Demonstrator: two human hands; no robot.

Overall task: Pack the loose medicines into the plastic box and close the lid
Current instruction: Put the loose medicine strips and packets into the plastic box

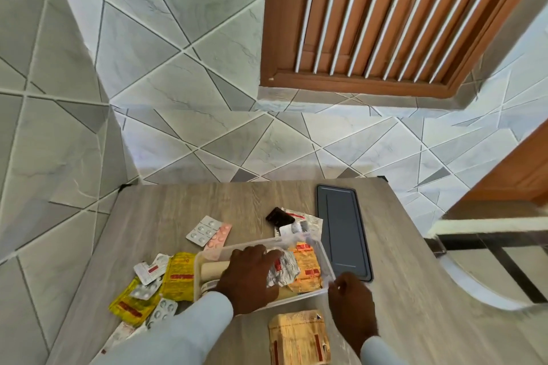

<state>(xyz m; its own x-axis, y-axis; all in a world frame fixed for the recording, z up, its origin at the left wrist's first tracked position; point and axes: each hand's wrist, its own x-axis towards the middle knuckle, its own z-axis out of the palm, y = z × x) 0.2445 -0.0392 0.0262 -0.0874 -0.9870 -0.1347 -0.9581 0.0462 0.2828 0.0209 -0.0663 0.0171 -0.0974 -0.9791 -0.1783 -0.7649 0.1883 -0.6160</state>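
A clear plastic box sits on the wooden table, holding orange sachets, a cream tube and a silver foil strip. My left hand reaches inside the box, fingers on the silver foil strip. The box's near right corner is gripped by my right hand. The grey lid lies flat to the right of the box. Loose yellow sachets and blister strips lie left of the box. A silver and a pink blister lie behind it.
An orange packet lies near the table's front edge. A black sachet and white packets sit behind the box. A tiled wall and brown louvred door stand beyond the table; a glass-and-metal frame is at the right.
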